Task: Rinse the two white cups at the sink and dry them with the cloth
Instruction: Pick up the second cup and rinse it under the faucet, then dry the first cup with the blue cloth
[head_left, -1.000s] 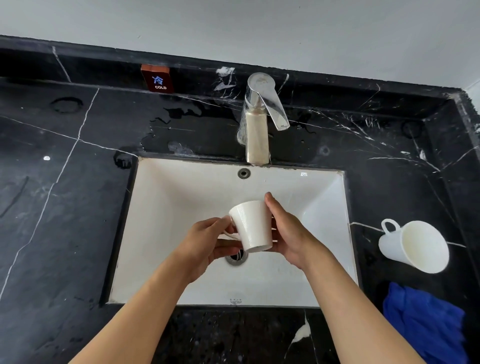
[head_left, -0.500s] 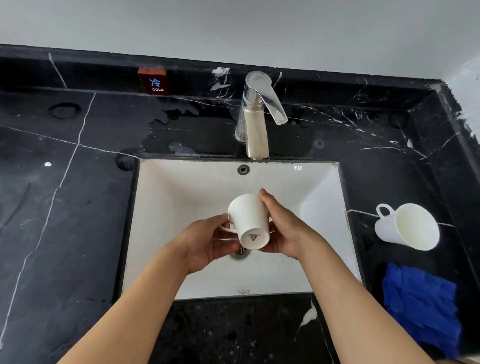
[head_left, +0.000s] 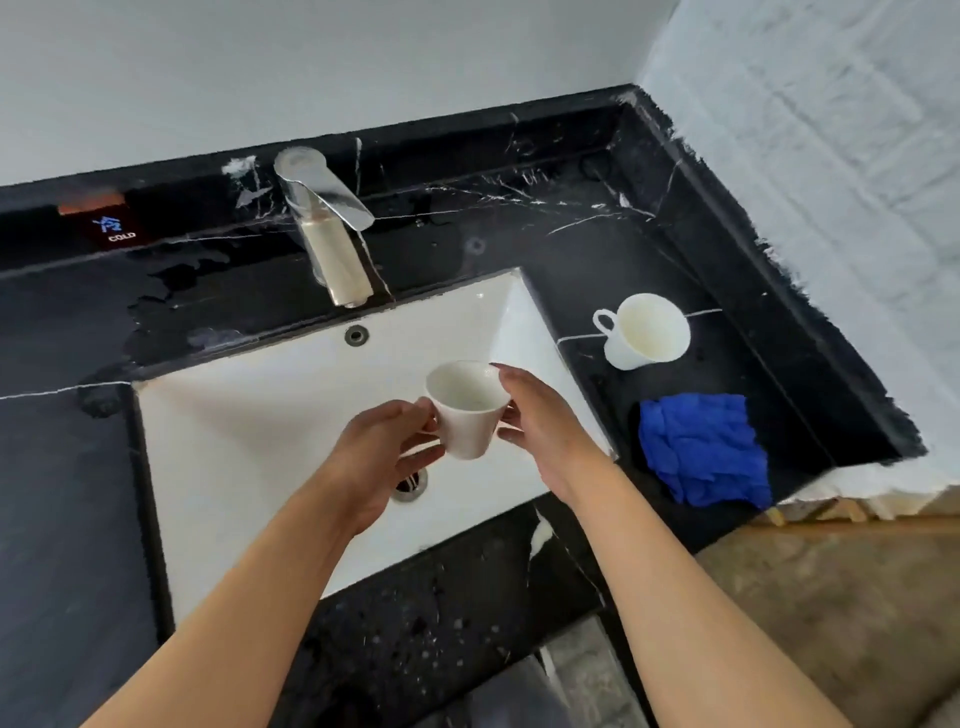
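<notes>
A white cup (head_left: 470, 410) is held upright above the white sink (head_left: 249, 415), over the right half of the basin, with its mouth turned up and slightly away from the camera. It is gripped from both sides by the hands. The left hand (head_left: 382, 457) is curled against the cup's left side, with the fingertips (head_left: 423, 410) pressed near the rim; the handle is not visible from this angle. The right hand (head_left: 540, 421) is cupped round the right side, its fingers reaching up to the rim. The drain (head_left: 411, 480) is partly seen below the left hand.

A second white cup (head_left: 644, 330) is laid on its side on the black marble counter (head_left: 62, 493), near the back right corner, with its opening facing the camera and its handle pointing left toward the sink. A crumpled blue cloth (head_left: 701, 447) is placed just in front of that cup, close to the counter's right front edge and well apart from the held cup.

A chrome faucet (head_left: 327, 228) is mounted at the back edge of the counter, behind the basin; no running water can be made out. A small label marked COLD (head_left: 117, 228) is fixed on the raised back ledge, left of the faucet. Wet patches are seen on the counter behind the sink's left rim.
</notes>
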